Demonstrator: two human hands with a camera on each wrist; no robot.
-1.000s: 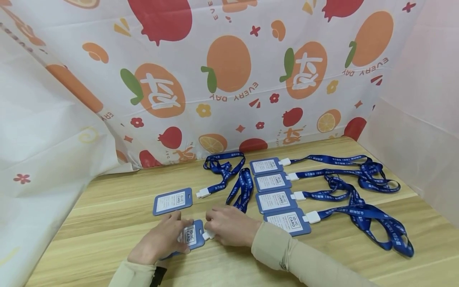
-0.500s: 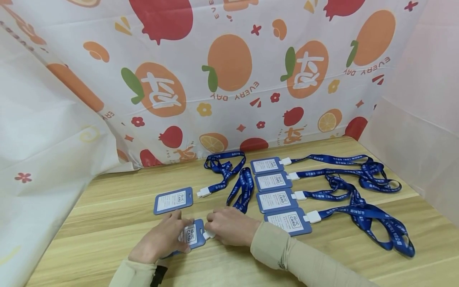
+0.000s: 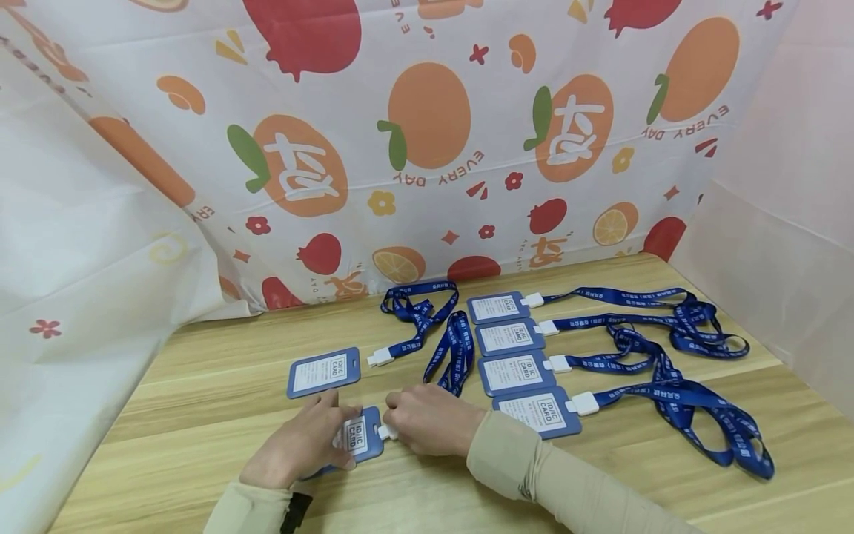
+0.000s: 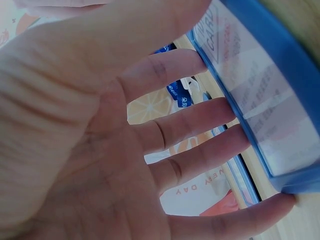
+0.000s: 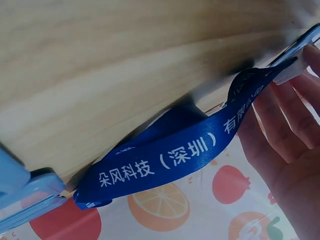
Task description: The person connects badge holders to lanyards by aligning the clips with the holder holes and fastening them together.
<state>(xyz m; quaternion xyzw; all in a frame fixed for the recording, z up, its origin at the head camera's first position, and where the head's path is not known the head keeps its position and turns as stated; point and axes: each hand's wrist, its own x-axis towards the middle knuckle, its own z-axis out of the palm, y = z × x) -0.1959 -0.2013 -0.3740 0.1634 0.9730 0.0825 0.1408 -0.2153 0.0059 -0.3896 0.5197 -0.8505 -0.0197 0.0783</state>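
In the head view my left hand [image 3: 300, 441] holds a blue ID card holder [image 3: 365, 436] near the table's front, thumb on its near side and fingers along its far edge. The left wrist view shows the fingertips right at the holder's rim [image 4: 235, 107]. My right hand [image 3: 430, 421] pinches the white plastic clip [image 3: 387, 432] of a blue lanyard [image 3: 457, 356], at the holder's slotted end. Fingers cover much of that clip. From it, in the right wrist view, the printed strap [image 5: 165, 160] runs away from the hand.
Behind my left hand lies a second card holder [image 3: 323, 373], with a separate lanyard [image 3: 416, 319] and its white clip beside it. To the right, several card holders [image 3: 510, 373] with lanyards attached lie in a column, straps [image 3: 667, 393] trailing right. A fruit-print cloth [image 3: 427, 222] hangs behind the table.
Both hands keep nearly the same place and grip. The lanyard strap beyond my right hand has shifted slightly, and the head view has moved a little.
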